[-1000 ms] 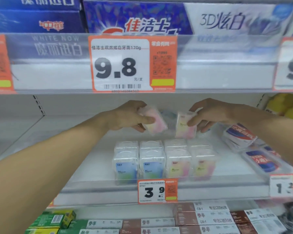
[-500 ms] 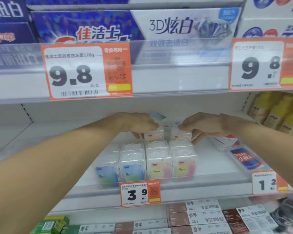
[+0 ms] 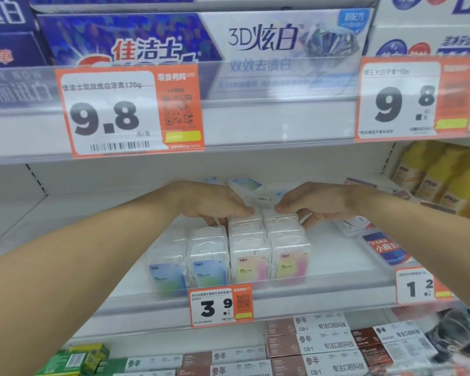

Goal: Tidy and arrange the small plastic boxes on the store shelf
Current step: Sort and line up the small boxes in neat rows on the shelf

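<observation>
1. Between my hands, at the back of the shelf point(image 3: 73, 240), my left hand point(image 3: 212, 203) and right hand point(image 3: 314, 203) pinch one small box point(image 3: 257, 202) above the rows of boxes point(image 3: 228, 253).
2. Loosening either pinch could drop it and topple the neat rows just below.

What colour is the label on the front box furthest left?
Blue fading to green, on the leftmost front box, seen in the head view.

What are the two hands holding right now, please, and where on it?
Left hand and right hand each grip a clear plastic box by its top, behind the front rows.
</observation>
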`<state>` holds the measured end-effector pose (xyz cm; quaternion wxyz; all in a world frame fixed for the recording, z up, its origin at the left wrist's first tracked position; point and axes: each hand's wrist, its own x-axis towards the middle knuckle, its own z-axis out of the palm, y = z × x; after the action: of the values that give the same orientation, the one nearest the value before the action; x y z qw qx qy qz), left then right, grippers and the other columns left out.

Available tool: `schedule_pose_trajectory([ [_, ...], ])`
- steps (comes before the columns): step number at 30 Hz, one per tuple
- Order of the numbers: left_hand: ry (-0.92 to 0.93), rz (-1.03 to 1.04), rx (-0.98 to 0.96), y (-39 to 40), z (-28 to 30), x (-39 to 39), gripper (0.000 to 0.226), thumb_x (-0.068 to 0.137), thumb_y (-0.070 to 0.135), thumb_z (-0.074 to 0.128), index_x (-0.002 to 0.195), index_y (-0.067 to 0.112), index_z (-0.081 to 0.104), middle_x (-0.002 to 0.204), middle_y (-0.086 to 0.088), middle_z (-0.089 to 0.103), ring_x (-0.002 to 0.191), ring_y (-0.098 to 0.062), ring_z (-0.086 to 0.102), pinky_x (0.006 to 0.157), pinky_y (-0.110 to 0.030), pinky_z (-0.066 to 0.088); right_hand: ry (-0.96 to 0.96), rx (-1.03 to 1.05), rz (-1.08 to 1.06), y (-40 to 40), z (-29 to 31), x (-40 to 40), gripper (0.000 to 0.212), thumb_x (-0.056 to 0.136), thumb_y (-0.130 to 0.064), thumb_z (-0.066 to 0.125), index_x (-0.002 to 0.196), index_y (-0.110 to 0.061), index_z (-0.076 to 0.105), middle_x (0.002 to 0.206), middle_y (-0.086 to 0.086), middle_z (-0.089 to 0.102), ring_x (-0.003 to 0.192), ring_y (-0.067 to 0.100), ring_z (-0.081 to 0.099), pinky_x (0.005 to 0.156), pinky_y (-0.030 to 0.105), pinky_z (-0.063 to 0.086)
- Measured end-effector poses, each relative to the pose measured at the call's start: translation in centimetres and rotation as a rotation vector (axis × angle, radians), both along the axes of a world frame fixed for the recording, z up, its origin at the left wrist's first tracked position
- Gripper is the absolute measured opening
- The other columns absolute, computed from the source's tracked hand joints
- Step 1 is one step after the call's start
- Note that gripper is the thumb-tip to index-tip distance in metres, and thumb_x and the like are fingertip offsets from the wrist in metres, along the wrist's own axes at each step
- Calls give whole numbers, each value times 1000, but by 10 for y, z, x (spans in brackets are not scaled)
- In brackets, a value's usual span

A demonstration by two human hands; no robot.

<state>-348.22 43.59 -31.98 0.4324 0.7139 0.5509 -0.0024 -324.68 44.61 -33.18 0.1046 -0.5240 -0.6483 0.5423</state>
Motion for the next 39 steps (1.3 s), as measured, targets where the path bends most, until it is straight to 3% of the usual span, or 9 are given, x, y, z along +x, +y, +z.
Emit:
schedule_pose_trajectory([
  [6,26,-31,-12,-3,3,2,29,96,45,50,120,29,55,89,11,62,73,-5,58,67,-18,47,-13,-5,4,1,0,0,36,92,-25,67,121,-3,67,103,11,72,88,22,68,75,29,58],
  [13,12,-14,-45,-3,5,-3,43,97,51,42,121,20,62,94,6,66,78,-9,61,76,-23,52,-47,21,-73,8,7,4,50,98,-50,49,106,-8,74,104,11,75,91,25,71,82,38,59],
  [17,-80,119,135,11,0,-4,45,101,42,38,107,7,67,102,-7,68,81,-19,63,81,-34,54,-432,468,-228,31,-3,12,24,97,-26,56,111,-11,71,119,10,68,106,27,64,89,32,50],
  [20,-45,175,355,30,-7,0,30,98,26,47,98,5,68,95,-7,69,74,-16,61,65,-25,51,-609,540,-142,47,-14,16,36,93,-23,61,128,-28,59,142,4,50,110,21,53,87,23,39],
  [25,150,31,490,60,-12,12,11,89,23,59,91,14,65,89,-1,56,81,-20,53,73,-26,44,-633,426,-120,65,-35,0,60,91,-49,60,144,-28,42,128,4,53,101,24,59,80,32,54],
  [29,337,-163,440,66,-18,24,61,84,34,73,136,16,47,133,2,48,119,-19,50,94,-23,39,-613,356,-184,71,-34,-5,85,78,-46,78,143,-12,35,128,9,52,105,29,60,69,38,60],
  [33,401,-284,489,77,-32,37,71,83,27,73,144,15,38,145,-6,42,128,-22,46,100,-22,38,-598,413,-157,72,-36,-2,44,69,-33,87,101,-12,65,98,5,63,91,25,63,73,26,50],
  [36,478,-330,539,83,-35,42,64,82,30,73,137,14,46,141,-7,43,127,-25,46,103,-32,41,-409,454,-339,63,-32,3,58,62,-18,88,111,-17,59,106,3,59,97,23,60,70,24,44],
  [39,436,-309,539,82,-36,37,52,85,31,71,129,10,53,133,-3,45,119,-22,50,97,-25,42,-289,525,-473,55,-18,12,49,58,-18,89,96,-16,57,91,0,55,85,20,54,59,24,38],
])
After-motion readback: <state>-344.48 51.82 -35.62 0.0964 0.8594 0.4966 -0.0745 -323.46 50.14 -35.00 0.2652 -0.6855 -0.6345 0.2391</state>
